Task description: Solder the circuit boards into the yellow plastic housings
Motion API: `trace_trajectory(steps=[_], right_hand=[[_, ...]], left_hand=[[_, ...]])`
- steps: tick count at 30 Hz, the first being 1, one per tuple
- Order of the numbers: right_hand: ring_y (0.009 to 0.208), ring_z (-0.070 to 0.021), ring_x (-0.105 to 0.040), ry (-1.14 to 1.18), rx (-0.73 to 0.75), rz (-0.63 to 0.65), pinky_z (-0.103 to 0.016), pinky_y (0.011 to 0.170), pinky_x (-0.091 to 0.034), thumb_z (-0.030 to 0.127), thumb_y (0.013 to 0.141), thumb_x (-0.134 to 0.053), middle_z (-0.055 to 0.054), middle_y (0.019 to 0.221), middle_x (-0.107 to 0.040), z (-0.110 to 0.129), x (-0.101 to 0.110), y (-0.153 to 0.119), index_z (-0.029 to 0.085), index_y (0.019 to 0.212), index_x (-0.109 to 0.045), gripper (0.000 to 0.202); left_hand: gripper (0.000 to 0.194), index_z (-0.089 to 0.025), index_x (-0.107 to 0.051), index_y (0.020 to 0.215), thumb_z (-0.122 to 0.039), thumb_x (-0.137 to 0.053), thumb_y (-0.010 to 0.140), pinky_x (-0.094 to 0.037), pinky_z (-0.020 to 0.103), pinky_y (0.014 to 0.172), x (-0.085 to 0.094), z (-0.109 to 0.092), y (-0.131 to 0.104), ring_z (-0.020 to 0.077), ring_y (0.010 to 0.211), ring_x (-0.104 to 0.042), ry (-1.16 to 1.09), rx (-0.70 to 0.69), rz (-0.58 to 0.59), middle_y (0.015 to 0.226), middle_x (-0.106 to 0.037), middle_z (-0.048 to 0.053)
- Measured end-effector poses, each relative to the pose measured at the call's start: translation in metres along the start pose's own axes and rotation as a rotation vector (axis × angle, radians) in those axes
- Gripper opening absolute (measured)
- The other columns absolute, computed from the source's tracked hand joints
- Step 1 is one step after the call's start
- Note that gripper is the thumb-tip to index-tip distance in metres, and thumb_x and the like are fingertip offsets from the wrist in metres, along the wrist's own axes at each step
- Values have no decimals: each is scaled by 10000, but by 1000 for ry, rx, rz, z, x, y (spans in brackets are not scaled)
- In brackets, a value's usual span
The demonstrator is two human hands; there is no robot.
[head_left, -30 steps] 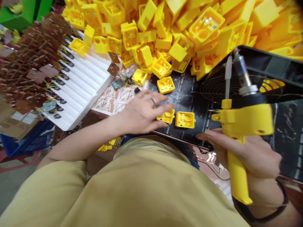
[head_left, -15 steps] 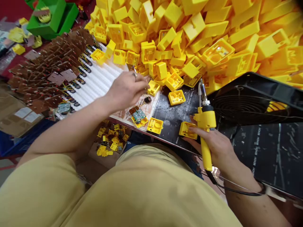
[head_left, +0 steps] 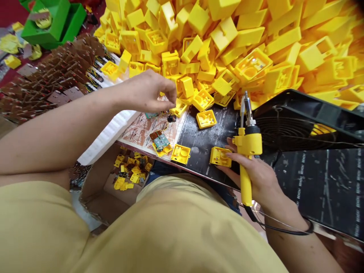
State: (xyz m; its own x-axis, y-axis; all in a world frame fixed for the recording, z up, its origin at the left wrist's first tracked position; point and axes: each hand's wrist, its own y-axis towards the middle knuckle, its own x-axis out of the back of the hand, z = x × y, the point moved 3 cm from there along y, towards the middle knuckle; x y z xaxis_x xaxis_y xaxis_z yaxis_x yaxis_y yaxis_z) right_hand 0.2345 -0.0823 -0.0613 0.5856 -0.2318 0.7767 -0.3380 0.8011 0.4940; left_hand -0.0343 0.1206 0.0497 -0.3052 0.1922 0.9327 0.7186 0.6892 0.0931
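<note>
My right hand [head_left: 260,176] grips a yellow soldering iron [head_left: 247,172], its metal tip pointing up and away from me. The same hand's fingers also touch a small yellow plastic case [head_left: 220,156] at the table edge. My left hand [head_left: 155,91] hovers over the left of the work area, thumb and fingers pinched together; whatever is between them is hidden. Just below its fingertips is a round black part [head_left: 171,118] with thin wires. Nearer me, a green circuit board [head_left: 161,141] rests on a yellow case. Beside it lies another open case [head_left: 181,154].
A big heap of yellow cases [head_left: 199,57] fills the back. A black fan housing [head_left: 307,113] stands at right. Brown boards [head_left: 51,76] lie in rows at left, near a white ridged foam sheet [head_left: 109,132]. Below the table edge is a cardboard box [head_left: 98,197] with yellow pieces.
My left hand has turned and lifted slightly, its forearm now more level across the foam sheet. The view has shifted a little to the right. My right hand keeps its grip.
</note>
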Motion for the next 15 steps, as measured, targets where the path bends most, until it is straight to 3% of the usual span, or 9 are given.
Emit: trace_trajectory(steps=[3, 6, 8, 10, 12, 15], right_hand=[[1107, -234, -691, -22, -6, -65, -350, 916, -599, 220, 844, -778, -91, 1233, -682, 6, 0, 7, 235, 1254, -564, 463], [968, -211, -727, -36, 2, -88, -321, 836, -611, 202, 842, -776, -48, 1044, -732, 12, -1, 15, 243, 1242, -574, 450], [954, -217, -730, -38, 7, -82, -337, 845, -613, 207, 838, -781, -36, 976, -737, 15, -1, 20, 241, 1232, -580, 444], [1016, -239, -719, -31, 2, -87, -387, 915, -603, 240, 823, -801, -53, 1036, -739, 16, 1, 23, 236, 1239, -574, 474], [996, -235, -724, -10, -14, -134, -385, 919, -601, 236, 801, -821, -47, 1064, -743, 19, 10, 24, 242, 1225, -588, 484], [746, -162, -724, 20, -37, -230, -256, 707, -596, 173, 798, -813, 28, 861, -746, 31, 36, 20, 265, 1169, -644, 417]], left_hand=[[196, -123, -647, 906, -312, -691, 879, -525, 280, 790, 6, -14, 5, 99, 745, -631, -383, 166, 251, 760, -704, 7], [133, -145, -577, 884, -245, -662, 906, -507, 245, 690, -1, -31, 8, 105, 709, -663, -769, 245, 173, 701, -660, -15], [104, -168, -558, 856, -216, -636, 904, -478, 226, 597, -16, -43, 8, 111, 651, -666, -943, 240, 114, 672, -643, -28], [73, -169, -586, 832, -184, -633, 885, -462, 227, 565, -38, -56, 6, 104, 593, -642, -911, 221, 177, 652, -644, -33], [44, -156, -652, 811, -135, -646, 850, -474, 238, 615, -62, -69, 2, 102, 608, -637, -672, 160, 316, 682, -685, -20], [105, -160, -737, 835, -105, -647, 825, -488, 257, 733, -85, -82, -3, 135, 761, -684, -321, 36, 373, 817, -758, 14]])
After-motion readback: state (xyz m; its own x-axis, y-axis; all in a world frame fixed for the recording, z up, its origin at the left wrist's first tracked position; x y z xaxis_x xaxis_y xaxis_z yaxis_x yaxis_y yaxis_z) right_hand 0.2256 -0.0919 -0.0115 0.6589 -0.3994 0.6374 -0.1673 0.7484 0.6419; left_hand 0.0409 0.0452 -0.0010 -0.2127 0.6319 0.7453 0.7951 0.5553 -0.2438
